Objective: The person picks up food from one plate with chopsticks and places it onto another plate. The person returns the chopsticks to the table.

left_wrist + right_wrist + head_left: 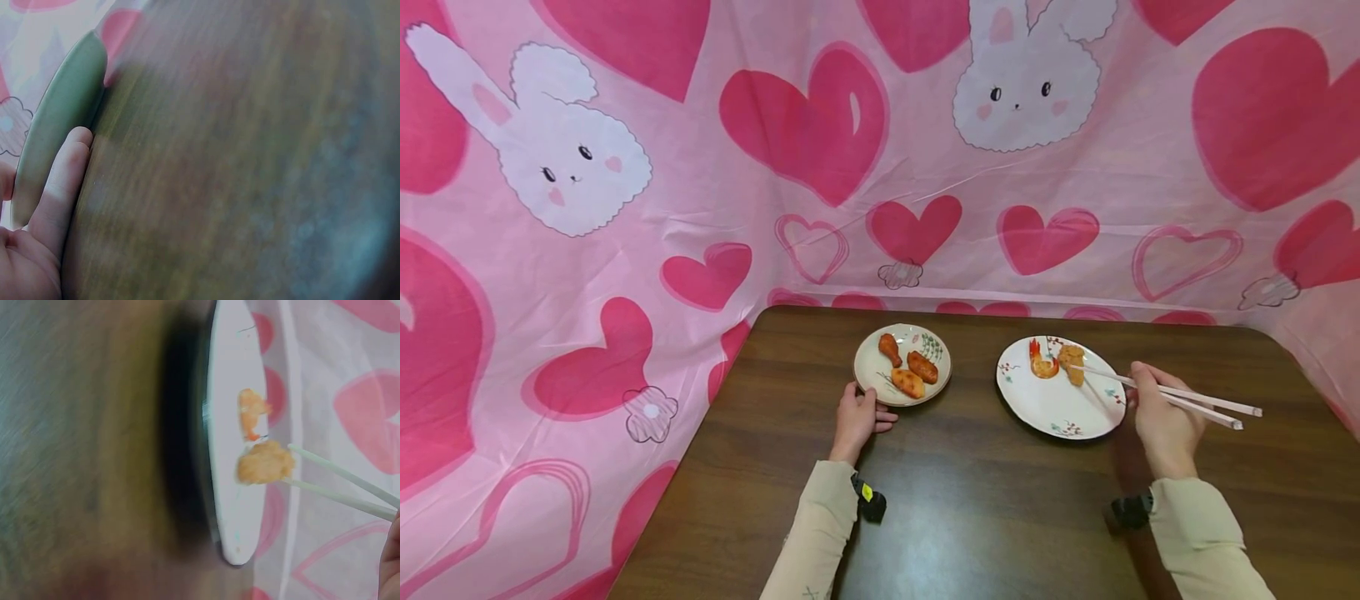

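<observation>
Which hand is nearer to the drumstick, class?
Left. The left hand grips the plate under the drumstick; the right hand, holding chopsticks, is beside the other plate.

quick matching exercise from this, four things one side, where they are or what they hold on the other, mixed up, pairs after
1 left hand
2 right hand
3 shrimp
4 drumstick

A holding the chopsticks
B on the smaller plate
C gripping the smaller plate's rim
D on the larger plate

Pairs: 1-C, 2-A, 3-D, 4-B
</observation>
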A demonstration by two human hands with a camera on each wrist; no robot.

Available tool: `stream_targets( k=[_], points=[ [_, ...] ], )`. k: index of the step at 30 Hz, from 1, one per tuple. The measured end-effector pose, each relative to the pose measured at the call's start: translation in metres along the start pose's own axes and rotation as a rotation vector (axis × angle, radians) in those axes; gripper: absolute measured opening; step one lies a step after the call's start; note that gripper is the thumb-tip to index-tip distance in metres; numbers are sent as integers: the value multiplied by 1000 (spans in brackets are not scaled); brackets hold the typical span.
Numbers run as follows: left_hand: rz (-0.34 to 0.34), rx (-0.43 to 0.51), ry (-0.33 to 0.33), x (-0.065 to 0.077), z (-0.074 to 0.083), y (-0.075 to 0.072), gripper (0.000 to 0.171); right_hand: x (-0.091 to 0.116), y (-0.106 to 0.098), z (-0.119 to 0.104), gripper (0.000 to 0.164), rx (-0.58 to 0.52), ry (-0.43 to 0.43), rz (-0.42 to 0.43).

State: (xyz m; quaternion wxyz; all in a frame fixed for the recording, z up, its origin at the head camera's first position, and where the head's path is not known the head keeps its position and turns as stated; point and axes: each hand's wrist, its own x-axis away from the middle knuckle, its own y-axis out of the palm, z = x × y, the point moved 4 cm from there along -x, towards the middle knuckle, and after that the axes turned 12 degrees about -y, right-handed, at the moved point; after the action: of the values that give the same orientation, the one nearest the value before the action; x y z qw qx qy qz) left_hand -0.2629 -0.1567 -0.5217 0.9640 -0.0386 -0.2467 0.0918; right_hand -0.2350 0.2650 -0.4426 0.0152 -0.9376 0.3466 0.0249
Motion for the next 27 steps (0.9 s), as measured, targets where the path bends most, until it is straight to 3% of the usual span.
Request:
stream_targets(
  k=[4, 10, 17, 27],
  points=[
    [1, -3, -8, 0, 1, 0, 46, 2, 2, -10, 12, -116, 10, 26],
    [-4, -3, -4, 0, 1, 0, 46, 10, 8, -18, 12, -98, 18, 5],
    [-10, -2, 1, 0, 0, 0, 47, 20, 23, -22, 14, -85, -88, -66],
    [-9, 8, -3, -1, -1, 0, 47, 36, 53, -31, 23, 71, -267, -176]
  ],
)
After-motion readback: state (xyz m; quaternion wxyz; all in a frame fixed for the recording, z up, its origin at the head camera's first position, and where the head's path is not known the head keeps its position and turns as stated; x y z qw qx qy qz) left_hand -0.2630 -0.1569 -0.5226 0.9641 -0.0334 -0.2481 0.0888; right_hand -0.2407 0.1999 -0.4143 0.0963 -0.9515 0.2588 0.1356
